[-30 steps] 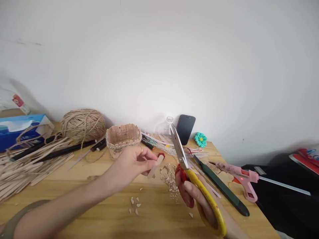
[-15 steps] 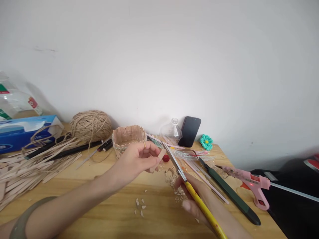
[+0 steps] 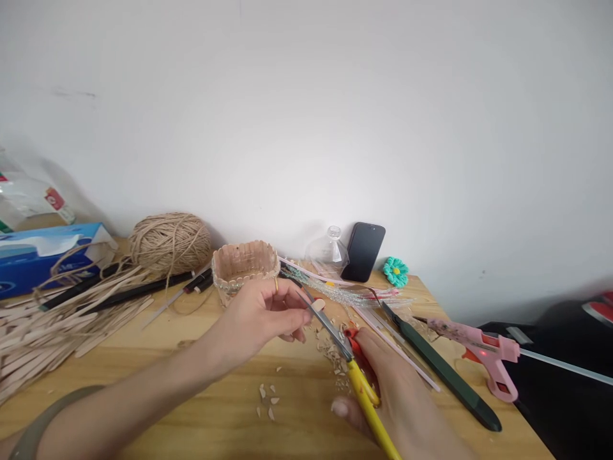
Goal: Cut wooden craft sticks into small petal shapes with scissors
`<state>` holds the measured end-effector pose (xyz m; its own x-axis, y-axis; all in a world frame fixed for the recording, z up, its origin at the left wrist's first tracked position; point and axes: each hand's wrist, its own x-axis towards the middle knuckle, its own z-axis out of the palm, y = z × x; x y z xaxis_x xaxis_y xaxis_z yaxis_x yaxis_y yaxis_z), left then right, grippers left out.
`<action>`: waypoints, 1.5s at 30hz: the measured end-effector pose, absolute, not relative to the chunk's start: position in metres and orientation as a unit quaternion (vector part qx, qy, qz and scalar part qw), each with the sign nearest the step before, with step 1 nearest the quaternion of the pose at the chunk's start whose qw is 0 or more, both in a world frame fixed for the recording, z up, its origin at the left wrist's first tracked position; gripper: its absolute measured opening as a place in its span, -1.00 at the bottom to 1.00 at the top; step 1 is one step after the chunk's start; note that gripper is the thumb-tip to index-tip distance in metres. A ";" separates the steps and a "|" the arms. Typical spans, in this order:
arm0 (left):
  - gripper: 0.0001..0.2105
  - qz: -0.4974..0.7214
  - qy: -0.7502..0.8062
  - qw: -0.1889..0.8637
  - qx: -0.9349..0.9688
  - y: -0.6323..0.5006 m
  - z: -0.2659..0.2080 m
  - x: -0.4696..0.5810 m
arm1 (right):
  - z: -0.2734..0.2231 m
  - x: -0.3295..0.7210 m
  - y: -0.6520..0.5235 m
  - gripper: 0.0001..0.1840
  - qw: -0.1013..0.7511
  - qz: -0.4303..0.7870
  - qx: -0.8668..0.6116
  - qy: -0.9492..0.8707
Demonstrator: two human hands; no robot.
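Note:
My left hand [image 3: 271, 310] pinches a short piece of wooden craft stick [image 3: 318, 306] between thumb and fingers; its rounded end pokes out to the right. Scissors [image 3: 366, 399] with yellow and red handles are in my right hand [image 3: 390, 390]. Their blades reach up and left, and lie across the stick beside my left fingertips. Part of the handles is hidden by my right hand. Beneath the blades, small wood clippings [image 3: 330, 351] are scattered on the table. More chips [image 3: 268, 399] lie nearer to me.
An oval box of craft sticks [image 3: 244, 262] stands behind my left hand. A twine ball [image 3: 170, 243], loose sticks [image 3: 43, 332] and a tissue box [image 3: 48, 259] are left. Rightward are a phone [image 3: 364, 252], a dark green-handled tool [image 3: 445, 370] and a pink glue gun [image 3: 483, 348].
The scissors have swung over to the left, and their blades now cross the stick. The stick has turned in my left fingers, and the red part of the handles has come into sight.

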<state>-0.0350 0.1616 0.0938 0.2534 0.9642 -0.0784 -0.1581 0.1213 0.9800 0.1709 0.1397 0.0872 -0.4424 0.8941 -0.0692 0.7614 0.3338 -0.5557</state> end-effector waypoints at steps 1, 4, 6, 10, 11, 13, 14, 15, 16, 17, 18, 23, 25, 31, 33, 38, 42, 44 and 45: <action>-0.95 0.453 0.412 0.625 0.484 0.161 0.094 -0.035 | 0.086 0.172 0.140 -0.67 0.121 0.247 -0.519 -0.809; -0.95 0.455 0.414 0.624 0.481 0.160 0.097 -0.034 | 0.082 0.173 0.139 -0.63 0.116 0.212 -0.538 -0.807; -0.95 0.453 0.421 0.621 0.482 0.160 0.099 -0.034 | 0.082 0.172 0.138 -0.64 0.117 0.196 -0.546 -0.806; -0.93 0.450 0.433 0.615 0.482 0.160 0.101 -0.034 | 0.084 0.172 0.136 -0.65 0.123 0.170 -0.543 -0.813; -0.94 0.450 0.432 0.615 0.482 0.160 0.101 -0.034 | 0.085 0.172 0.136 -0.64 0.126 0.169 -0.538 -0.816; -0.94 0.451 0.432 0.616 0.480 0.161 0.102 -0.033 | 0.085 0.172 0.136 -0.63 0.131 0.173 -0.530 -0.820; -0.93 0.451 0.432 0.618 0.478 0.161 0.102 -0.033 | 0.085 0.173 0.136 -0.63 0.135 0.179 -0.526 -0.820; -0.93 0.451 0.432 0.619 0.477 0.161 0.103 -0.033 | 0.085 0.173 0.136 -0.64 0.140 0.185 -0.525 -0.819; -0.93 0.450 0.434 0.619 0.476 0.161 0.103 -0.033 | 0.084 0.172 0.136 -0.64 0.143 0.190 -0.526 -0.817; -0.93 0.448 0.437 0.619 0.475 0.161 0.103 -0.033 | 0.083 0.172 0.136 -0.64 0.143 0.197 -0.529 -0.813; -0.93 0.446 0.440 0.619 0.475 0.160 0.103 -0.033 | 0.083 0.172 0.137 -0.64 0.140 0.203 -0.534 -0.809; -0.92 0.430 0.460 0.606 0.486 0.160 0.102 -0.034 | 0.083 0.169 0.137 -0.67 0.128 0.216 -0.548 -0.798; -0.93 0.421 0.465 0.601 0.496 0.160 0.101 -0.035 | 0.086 0.168 0.137 -0.67 0.115 0.220 -0.556 -0.793; -0.94 0.394 0.481 0.598 0.506 0.160 0.100 -0.036 | 0.094 0.169 0.137 -0.77 0.081 0.280 -0.539 -0.791; -0.93 0.386 0.483 0.598 0.510 0.159 0.101 -0.036 | 0.094 0.169 0.137 -0.78 0.067 0.295 -0.531 -0.791; -0.93 0.392 0.480 0.605 0.501 0.157 0.100 -0.037 | 0.093 0.169 0.135 -0.78 0.063 0.300 -0.533 -0.789; -0.93 0.390 0.479 0.604 0.503 0.157 0.098 -0.037 | 0.094 0.168 0.133 -0.76 0.083 0.309 -0.530 -0.786; -0.93 0.390 0.481 0.605 0.501 0.157 0.098 -0.038 | 0.094 0.167 0.134 -0.74 0.082 0.304 -0.536 -0.783; -0.93 0.389 0.482 0.606 0.499 0.158 0.098 -0.038 | 0.094 0.167 0.135 -0.72 0.077 0.302 -0.541 -0.781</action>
